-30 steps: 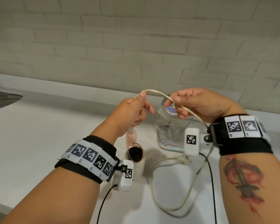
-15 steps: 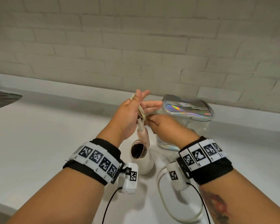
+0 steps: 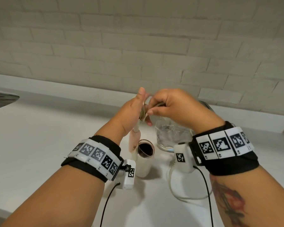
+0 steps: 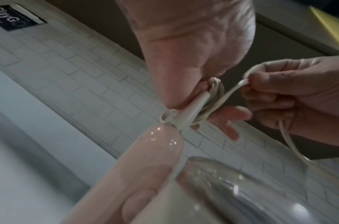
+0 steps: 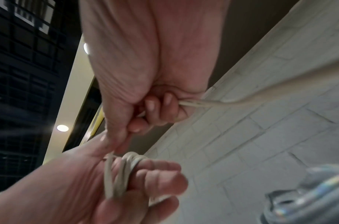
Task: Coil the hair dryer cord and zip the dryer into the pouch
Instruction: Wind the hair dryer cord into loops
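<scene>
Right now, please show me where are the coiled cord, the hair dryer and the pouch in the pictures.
coiled cord [image 5: 124, 174], right wrist view, on the loops wound around the left fingers.
hair dryer [image 3: 143, 163], head view, on the white barrel below the dark opening.
pouch [image 3: 170, 136], head view, on its clear front wall.

Glossy pink plastic dryer

White counter, brick wall

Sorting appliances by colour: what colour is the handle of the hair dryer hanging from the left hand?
Glossy pale pink handle, joined to a cream-white barrel; the left wrist view shows it best.
</scene>
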`<state>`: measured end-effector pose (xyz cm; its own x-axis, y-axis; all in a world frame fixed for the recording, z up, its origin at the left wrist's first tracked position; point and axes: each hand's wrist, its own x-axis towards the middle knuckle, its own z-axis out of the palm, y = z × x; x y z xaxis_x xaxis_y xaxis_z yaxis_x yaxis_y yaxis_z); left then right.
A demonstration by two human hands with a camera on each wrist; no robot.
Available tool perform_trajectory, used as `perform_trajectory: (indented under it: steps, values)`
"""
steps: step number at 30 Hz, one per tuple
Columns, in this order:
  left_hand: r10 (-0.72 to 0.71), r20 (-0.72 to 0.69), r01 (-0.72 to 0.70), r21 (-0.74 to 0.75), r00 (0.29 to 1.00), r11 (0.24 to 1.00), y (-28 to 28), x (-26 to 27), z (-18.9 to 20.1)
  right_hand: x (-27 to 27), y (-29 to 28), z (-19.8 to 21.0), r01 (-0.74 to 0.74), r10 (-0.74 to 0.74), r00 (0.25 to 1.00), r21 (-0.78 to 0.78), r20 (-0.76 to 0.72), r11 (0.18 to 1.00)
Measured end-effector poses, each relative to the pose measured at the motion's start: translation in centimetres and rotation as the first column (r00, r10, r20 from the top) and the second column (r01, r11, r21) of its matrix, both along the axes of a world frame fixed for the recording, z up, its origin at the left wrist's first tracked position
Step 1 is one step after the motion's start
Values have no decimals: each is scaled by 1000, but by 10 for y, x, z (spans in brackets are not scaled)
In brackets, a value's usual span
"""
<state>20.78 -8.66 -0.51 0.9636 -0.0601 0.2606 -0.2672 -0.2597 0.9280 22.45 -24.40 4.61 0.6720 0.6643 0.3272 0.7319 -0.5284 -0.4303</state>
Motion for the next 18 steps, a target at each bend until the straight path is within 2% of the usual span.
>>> perform_trajectory:
  steps: [3, 6, 8, 12, 15, 18]
  values:
    - [-165, -13, 164, -26, 986, 986, 3, -1, 3, 3, 1, 9, -44, 67, 993, 221, -98, 974]
    - [-362, -48, 363, 6, 931, 932, 2, -5, 5, 10, 6, 9, -96, 159, 972, 324, -174, 941]
    - [-429, -78, 431, 8, 900, 902, 1, -10, 7, 19, 6, 5, -120, 228, 945, 400, -235, 908]
    - [-347, -33, 346, -45, 937, 937, 1, -11, 0, 36, 2, -17, -16, 243, 902, 534, -357, 845]
    - [-293, 22, 294, -137, 956, 946, 4, -10, -3, 43, -1, -49, 121, 102, 901, 470, -422, 874]
    - [-240, 51, 245, -221, 969, 944, 3, -9, -3, 42, 6, -80, 117, 67, 873, 341, -483, 933]
